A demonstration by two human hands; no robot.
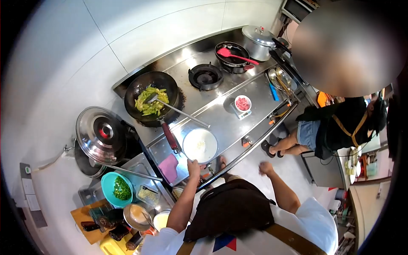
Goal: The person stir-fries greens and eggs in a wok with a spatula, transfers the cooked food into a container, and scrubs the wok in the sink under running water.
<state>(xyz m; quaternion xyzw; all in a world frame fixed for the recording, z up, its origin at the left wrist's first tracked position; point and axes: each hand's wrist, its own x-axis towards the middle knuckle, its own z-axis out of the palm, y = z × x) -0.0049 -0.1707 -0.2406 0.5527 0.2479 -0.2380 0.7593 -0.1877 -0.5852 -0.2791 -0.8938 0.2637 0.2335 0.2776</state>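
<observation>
My left hand grips the near rim of a white plate with a little pale residue in its middle. The plate is held over the front left of the steel stove top. Just behind it is a black wok with sliced green vegetables inside. A metal spatula rests in the wok, its handle sticking out toward the plate. The wok's dark red handle points at me, near a pink cloth. My right hand hangs over the floor with fingers curled, nothing visible in it.
A small bowl of raw meat sits on a scale. Behind are a pan with a red spatula and a pressure cooker. A teal bowl of chopped greens stands left. A co-worker stands right.
</observation>
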